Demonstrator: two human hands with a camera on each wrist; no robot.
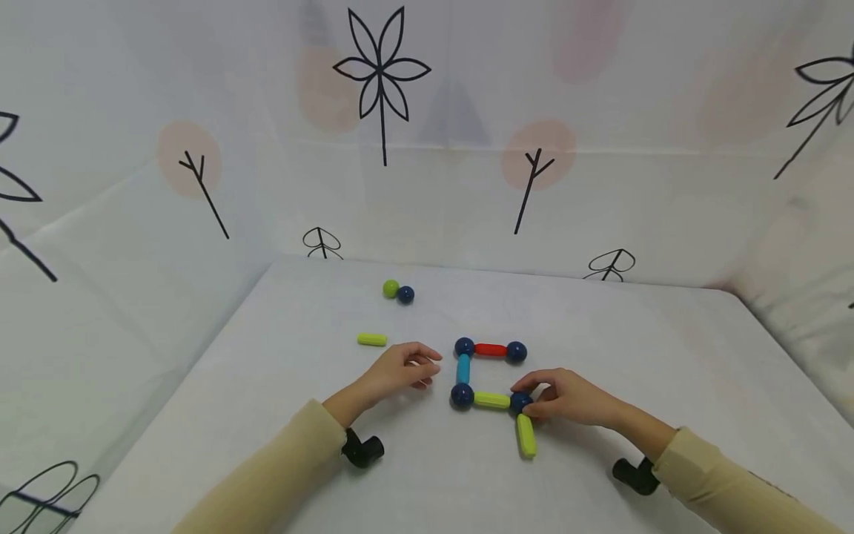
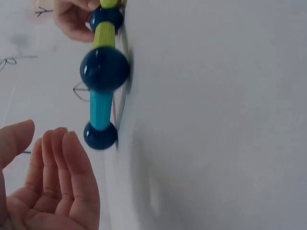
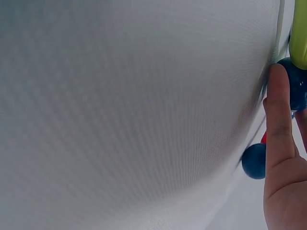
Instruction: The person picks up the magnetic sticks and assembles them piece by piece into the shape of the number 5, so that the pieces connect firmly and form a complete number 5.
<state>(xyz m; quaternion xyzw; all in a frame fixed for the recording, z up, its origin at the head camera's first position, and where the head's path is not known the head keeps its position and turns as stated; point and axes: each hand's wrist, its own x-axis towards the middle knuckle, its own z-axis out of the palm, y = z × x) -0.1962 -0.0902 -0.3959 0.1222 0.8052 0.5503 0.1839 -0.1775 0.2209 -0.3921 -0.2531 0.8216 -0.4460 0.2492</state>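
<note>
Dark blue balls and coloured rods are joined into one figure on the white table. A red rod (image 1: 491,349) forms its top, a light blue rod (image 1: 463,369) its left side, and a yellow-green rod (image 1: 491,400) its lower edge. My right hand (image 1: 567,397) pinches the lower right blue ball (image 1: 520,402) between thumb and fingers. From that ball another yellow-green rod (image 1: 526,436) points toward me. Left of the figure, my left hand (image 1: 403,367) hovers with relaxed fingers and holds nothing; in the left wrist view its fingers (image 2: 72,167) are slightly bent beside an end ball (image 2: 100,135).
A loose yellow-green rod (image 1: 371,339) lies beyond my left hand. Farther back, a green ball (image 1: 391,288) and a blue ball (image 1: 405,295) sit side by side. A white cloth with printed plants (image 1: 427,200) rises behind the table (image 1: 300,297) and along its sides.
</note>
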